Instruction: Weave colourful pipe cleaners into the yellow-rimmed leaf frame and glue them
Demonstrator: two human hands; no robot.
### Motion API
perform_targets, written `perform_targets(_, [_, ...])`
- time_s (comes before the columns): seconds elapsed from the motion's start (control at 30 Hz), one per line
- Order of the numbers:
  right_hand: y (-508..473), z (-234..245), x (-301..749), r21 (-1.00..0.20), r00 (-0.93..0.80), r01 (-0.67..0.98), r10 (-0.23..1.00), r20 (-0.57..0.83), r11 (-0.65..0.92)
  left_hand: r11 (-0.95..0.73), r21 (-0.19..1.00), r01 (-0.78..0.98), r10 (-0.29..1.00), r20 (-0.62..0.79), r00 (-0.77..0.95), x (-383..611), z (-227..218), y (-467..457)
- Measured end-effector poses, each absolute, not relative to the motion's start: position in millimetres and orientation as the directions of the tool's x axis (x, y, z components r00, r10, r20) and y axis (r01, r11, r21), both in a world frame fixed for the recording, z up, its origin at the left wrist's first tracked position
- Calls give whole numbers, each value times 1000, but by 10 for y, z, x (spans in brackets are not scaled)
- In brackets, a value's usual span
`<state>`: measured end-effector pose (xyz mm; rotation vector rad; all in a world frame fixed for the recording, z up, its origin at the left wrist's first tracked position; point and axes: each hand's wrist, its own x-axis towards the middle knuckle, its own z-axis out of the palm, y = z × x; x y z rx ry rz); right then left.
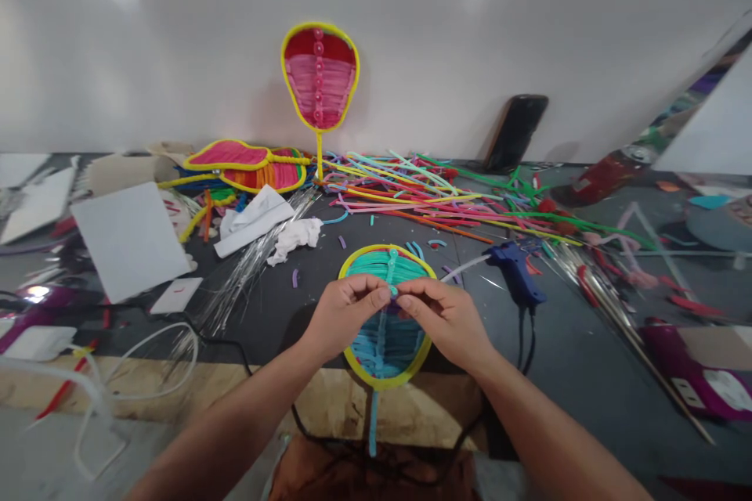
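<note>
A rounded pipe-cleaner panel (359, 360) lies at the table's front edge, teal above and blue below, with a yellow rim. A light blue stem (373, 423) hangs from its lower end. Over its middle, my left hand (352, 309) and my right hand (443, 317) meet, fingertips pinched together. Between them is a small turquoise piece of pipe cleaner (392, 291), right above the panel's central strip. Whether it touches the strip is hidden by my fingers.
A blue glue gun (517, 274) lies right of the panel. Loose pipe cleaners (423, 200) spread behind. A pink, yellow-rimmed panel (302, 86) stands against the wall. A phone (517, 131) leans there, near a bottle (611, 172). Wire strands (247, 274) and white cards (129, 243) lie left.
</note>
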<state>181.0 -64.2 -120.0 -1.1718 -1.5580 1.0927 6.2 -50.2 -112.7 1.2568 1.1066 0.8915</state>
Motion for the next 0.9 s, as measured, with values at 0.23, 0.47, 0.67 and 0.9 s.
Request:
perform_targets(0.23, [-640,-1188,1782,-979,-89,179,992,86,101,-324,878,352,934,239,264,78,-1104,-545])
perform_targets(0.47, [-658,-1190,1759,-991,-145,119,988,50,67,-564,674,476,825,479,300,45,-1166,-523])
perform_targets(0.67, [-663,-1194,1778,-981,-182,166,981,65,96,-738,469,485,659,655,369,27,-1191,-496])
perform_targets(0.9, [-668,-1210,1740,-986,-209,140,976,58,88,-743,481,465,655,664,360,33,-1164,-521])
